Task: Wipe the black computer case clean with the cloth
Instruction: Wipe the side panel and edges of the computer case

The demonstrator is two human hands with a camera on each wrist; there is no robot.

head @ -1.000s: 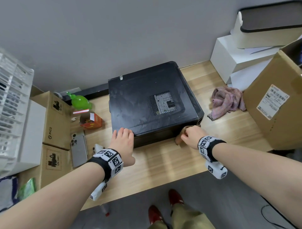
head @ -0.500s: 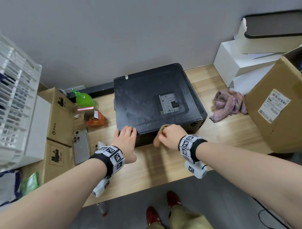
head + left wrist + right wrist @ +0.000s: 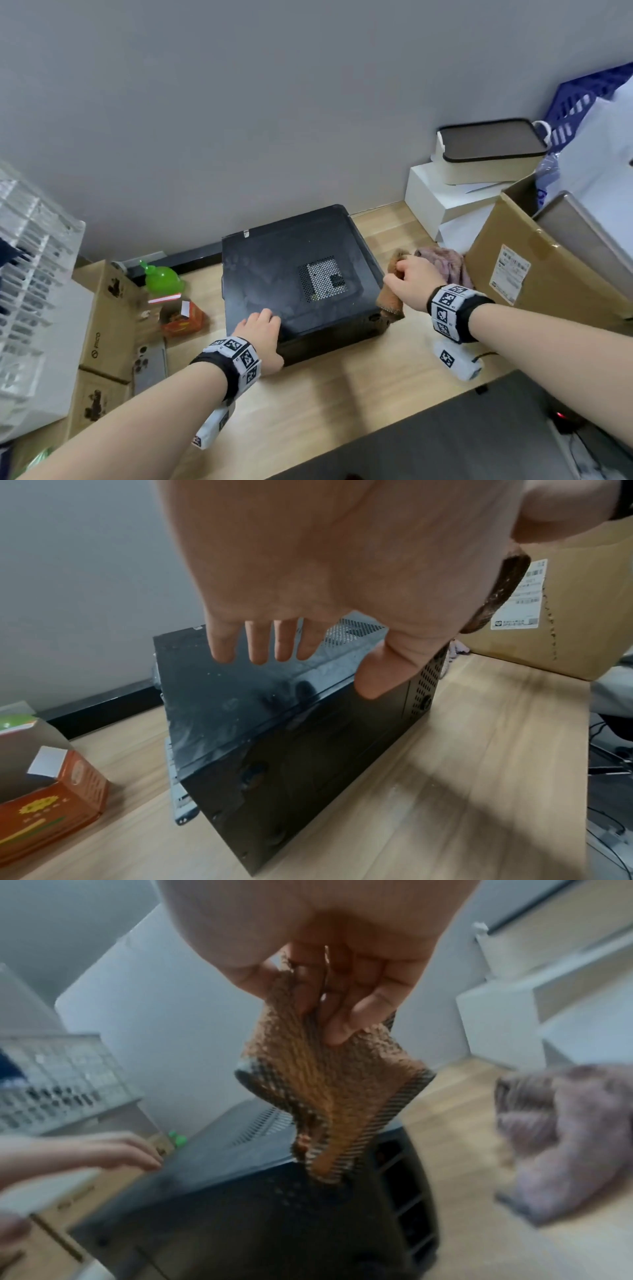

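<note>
1. A wooden desk (image 3: 342, 404) carries the work, set against a grey wall.
2. The black case (image 3: 294, 274) lies flat mid-desk, vent grille up, its top streaked with dust.
3. A cardboard box (image 3: 548, 274) with a shipping label stands at the right; white boxes (image 3: 442, 195) are stacked behind it.
4. The left hand (image 3: 262, 337) rests on the case's near top edge, fingers straight and spread, thumb over the front face, grasping nothing.
5. The right hand (image 3: 411, 284) is at the case's right edge, fingers curled around a brown cloth (image 3: 390, 298) that hangs against that side.
6. A pink rag (image 3: 445, 263) lies crumpled just beyond the right hand.
7. A phone (image 3: 149, 366) lies face down at the left, near an orange carton (image 3: 181, 318).
</note>
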